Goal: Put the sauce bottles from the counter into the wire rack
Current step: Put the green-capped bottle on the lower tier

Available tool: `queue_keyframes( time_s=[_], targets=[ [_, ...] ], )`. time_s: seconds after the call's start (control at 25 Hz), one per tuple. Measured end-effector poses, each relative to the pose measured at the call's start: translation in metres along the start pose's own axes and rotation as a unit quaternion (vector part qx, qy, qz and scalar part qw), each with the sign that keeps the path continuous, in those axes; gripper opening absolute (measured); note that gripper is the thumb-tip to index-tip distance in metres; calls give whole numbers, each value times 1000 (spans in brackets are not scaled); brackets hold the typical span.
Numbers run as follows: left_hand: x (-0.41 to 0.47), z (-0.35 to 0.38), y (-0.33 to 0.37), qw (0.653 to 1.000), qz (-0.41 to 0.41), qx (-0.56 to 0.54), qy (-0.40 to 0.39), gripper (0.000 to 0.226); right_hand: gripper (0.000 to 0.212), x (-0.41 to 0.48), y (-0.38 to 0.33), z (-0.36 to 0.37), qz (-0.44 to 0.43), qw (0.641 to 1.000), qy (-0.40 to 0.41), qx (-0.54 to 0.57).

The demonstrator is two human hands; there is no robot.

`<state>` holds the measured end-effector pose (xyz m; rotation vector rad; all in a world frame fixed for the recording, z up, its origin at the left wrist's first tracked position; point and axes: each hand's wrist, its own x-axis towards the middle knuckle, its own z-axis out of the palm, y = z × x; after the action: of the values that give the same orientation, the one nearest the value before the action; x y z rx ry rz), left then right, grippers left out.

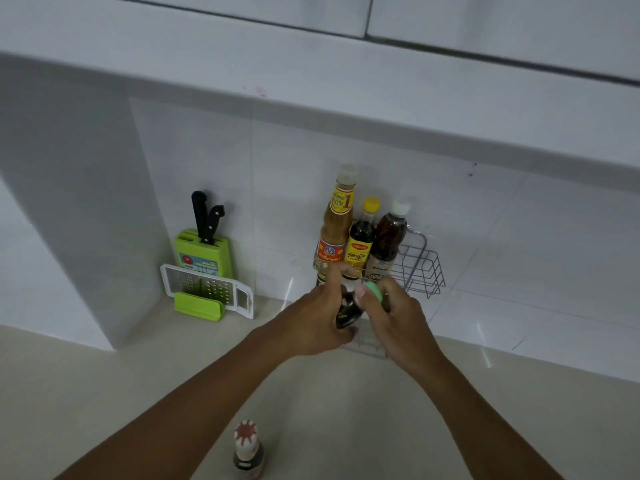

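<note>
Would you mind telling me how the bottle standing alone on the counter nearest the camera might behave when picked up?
The lone bottle is tall and narrow, so it probably tips if nudged near the cap. It looks mostly full, so likely weighty for its size. Its smooth sides may be a little slippery; whether it is glass or plastic I cannot tell.

The tall orange-sauce bottle (335,230) carried a big red "1" on its neck label. Thai script on the yellow-capped bottle (362,242) was too blurred to read.
</note>
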<state>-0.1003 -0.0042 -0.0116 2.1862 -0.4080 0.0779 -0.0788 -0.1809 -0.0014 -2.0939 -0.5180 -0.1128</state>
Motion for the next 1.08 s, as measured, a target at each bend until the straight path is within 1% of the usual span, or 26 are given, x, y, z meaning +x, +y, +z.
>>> queue_keyframes(
  time_s=[0.08,0.16,0.2,0.28,0.32,0.36,0.4,0.48,0.56,0.64,0.72,0.8,0.84,0.96,1.08],
  targets=[
    [5,1,-6,999,19,-33,-22,90,31,0,1,0,43,996,-15,79],
    [9,7,-12,998,40,-36,-35,95,23,-2,8,2,39,992,-33,118],
    [10,10,-18,997,38,-45,-42,99,20,-2,11,2,39,990,-35,131],
    [10,11,-37,995,5,-78,-56,105,18,-1,21,-1,52,989,-23,137],
    [9,10,-50,994,-18,-91,-60,105,18,0,27,-3,64,990,-12,128],
    [8,10,-64,992,-41,-103,-60,101,18,2,35,-5,78,991,1,111],
    [7,11,-79,990,-68,-114,-50,92,17,3,43,-7,93,991,15,91],
    [7,15,-111,984,-134,-121,-6,65,17,7,61,-8,114,991,44,53],
    [10,22,-138,973,-194,-117,32,48,24,13,80,-4,120,990,74,28],
    [15,31,-157,959,-256,-118,28,47,30,20,100,5,133,987,88,13],
    [19,38,-165,943,-312,-115,6,61,32,27,117,16,148,985,90,13],
    [25,44,-167,935,-333,-123,-8,69,31,37,134,26,165,983,82,8],
    [28,46,-166,934,-332,-131,-10,67,31,41,140,31,176,982,73,1],
    [38,53,-165,935,-328,-134,0,50,33,55,160,44,197,979,30,-41],
    [41,53,-166,930,-339,-139,17,42,34,66,176,51,202,975,-13,-89]
  ],
)
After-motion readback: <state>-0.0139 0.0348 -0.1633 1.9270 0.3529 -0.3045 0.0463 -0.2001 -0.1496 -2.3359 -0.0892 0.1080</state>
